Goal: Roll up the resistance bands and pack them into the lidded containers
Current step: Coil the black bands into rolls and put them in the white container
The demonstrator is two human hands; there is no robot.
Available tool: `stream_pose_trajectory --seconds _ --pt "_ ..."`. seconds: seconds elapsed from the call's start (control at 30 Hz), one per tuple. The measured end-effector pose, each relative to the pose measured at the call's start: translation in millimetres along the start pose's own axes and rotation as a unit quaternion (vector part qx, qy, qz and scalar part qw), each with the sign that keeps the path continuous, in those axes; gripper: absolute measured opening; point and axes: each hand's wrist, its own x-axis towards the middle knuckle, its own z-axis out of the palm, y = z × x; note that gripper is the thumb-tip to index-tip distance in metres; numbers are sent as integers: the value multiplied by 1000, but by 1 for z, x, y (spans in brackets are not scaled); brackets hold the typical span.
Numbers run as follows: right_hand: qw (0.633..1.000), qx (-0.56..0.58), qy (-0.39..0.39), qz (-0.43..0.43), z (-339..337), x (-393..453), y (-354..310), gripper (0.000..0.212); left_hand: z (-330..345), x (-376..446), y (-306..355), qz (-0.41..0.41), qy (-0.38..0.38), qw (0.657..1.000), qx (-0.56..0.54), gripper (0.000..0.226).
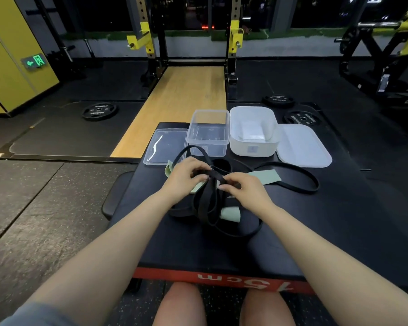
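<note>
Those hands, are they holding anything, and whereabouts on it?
Both grip one black resistance band: the left hand and right hand pinch a raised stretch near its top, the rest hanging onto the black box.

A dim gym: dark rubber floor, wooden lifting platform, yellow-and-black rack, yellow wall.

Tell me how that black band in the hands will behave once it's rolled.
The black band droops in loose loops, so it is probably floppy. It likely springs open unless both hands, left and right, keep pinching it.
</note>
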Motion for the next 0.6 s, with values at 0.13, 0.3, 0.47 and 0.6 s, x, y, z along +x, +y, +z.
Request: stream_pose_trajectory --seconds 0.13,0.3,0.47,0.6 --pt "981 188 -13 36 0 -2 -18 16 4 1 5 -18 46 999 -20 21" --pt "959 278 -47 34 -8 -4 -36 13 5 1 16 -50 62 990 -113 22" --pt "962 273 17 -1 -16 -3 -47 17 5 -1 29 -53 67 979 -185 22" --pt "950 311 33 9 -25 -1 -53 14 4 -7 38 -53 40 970 -233 29"
